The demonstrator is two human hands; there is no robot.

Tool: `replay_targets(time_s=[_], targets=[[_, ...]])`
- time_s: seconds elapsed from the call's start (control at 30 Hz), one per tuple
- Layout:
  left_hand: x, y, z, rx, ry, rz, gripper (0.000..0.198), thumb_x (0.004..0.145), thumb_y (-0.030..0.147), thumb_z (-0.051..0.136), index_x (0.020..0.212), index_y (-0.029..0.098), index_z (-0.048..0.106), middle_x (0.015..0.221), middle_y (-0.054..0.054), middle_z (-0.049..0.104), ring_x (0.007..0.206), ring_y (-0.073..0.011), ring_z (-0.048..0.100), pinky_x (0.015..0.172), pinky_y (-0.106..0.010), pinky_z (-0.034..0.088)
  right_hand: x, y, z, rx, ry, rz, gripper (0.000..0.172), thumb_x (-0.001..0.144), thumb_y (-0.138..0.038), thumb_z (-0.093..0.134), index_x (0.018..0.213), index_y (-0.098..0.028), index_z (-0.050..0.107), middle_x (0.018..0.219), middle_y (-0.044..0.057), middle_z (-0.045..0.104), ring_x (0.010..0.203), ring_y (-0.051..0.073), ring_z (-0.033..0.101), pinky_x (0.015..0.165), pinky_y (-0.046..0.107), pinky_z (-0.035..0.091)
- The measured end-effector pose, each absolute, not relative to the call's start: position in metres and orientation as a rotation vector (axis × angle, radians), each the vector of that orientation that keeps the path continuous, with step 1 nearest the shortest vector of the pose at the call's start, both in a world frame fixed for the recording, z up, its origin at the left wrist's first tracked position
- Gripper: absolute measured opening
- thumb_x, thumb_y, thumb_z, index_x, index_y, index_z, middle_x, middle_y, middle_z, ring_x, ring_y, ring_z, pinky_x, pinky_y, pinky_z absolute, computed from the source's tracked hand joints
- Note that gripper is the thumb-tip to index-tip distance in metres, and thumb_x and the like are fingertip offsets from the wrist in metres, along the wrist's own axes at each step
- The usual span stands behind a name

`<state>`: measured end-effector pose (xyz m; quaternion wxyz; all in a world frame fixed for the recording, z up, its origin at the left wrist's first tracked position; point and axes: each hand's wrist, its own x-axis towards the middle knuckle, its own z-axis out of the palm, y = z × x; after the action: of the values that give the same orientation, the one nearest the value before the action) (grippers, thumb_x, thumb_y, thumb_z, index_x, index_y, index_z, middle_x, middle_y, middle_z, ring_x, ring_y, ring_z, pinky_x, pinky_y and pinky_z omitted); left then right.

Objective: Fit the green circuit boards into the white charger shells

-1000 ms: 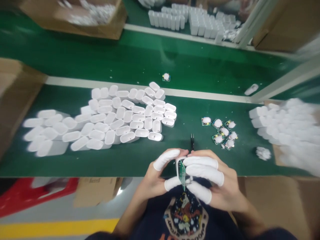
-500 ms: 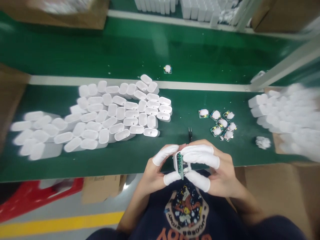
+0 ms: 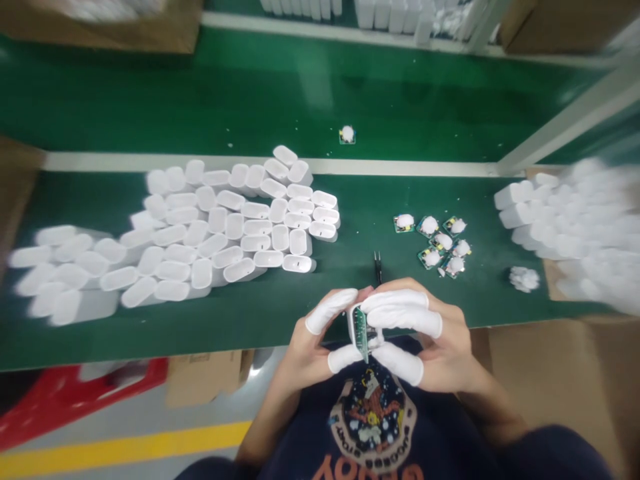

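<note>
we've got a small green board (image 3: pixel 360 331) seated in a white case (image 3: pixel 352 327) | spot: between left hand (image 3: pixel 313 343) and right hand (image 3: pixel 427 333), just over the mat (image 3: pixel 280 327) edge | fingers (image 3: pixel 403 303): capped, curled closed, pinching both | vs a sec ago: board pokes out less below

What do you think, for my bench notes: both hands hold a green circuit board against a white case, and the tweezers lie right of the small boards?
No: the head view shows the tweezers lying left of the small boards, not right. The left hand and right hand do hold the green circuit board against the white case.
</note>
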<state>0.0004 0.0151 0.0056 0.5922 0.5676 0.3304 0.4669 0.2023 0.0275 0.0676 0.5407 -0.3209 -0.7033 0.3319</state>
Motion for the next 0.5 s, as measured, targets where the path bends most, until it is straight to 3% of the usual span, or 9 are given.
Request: replay_targets(time_s=[0.27,0.5], targets=[[0.0032,0.0149,0.0043,1.244,0.715,1.133,0.058,0.083,0.028,0.091,0.137,0.033,0.071,0.138,-0.007,0.076,0.128,-0.0269,0.073,0.111,-0.033,0.057,0.2025,0.0246,0.0649,-0.731,-1.662,0.807,0.031,0.089,-0.006,0.076,0.119,-0.013,0.073,0.106,0.016,0.079,0.109,0.027,0.074,0.094,0.043,0.066],[0.0043,0.0209,0.0021,1.353,0.707,1.124,0.052,0.085,0.032,0.088,0.135,0.024,0.072,0.134,-0.014,0.076,0.123,-0.0329,0.074,0.107,-0.043,0.06,0.2026,0.0242,0.0639,-0.728,-1.671,0.804,0.038,0.09,-0.009,0.075,0.127,-0.018,0.072,0.106,0.012,0.08,0.105,0.027,0.074,0.091,0.045,0.066]])
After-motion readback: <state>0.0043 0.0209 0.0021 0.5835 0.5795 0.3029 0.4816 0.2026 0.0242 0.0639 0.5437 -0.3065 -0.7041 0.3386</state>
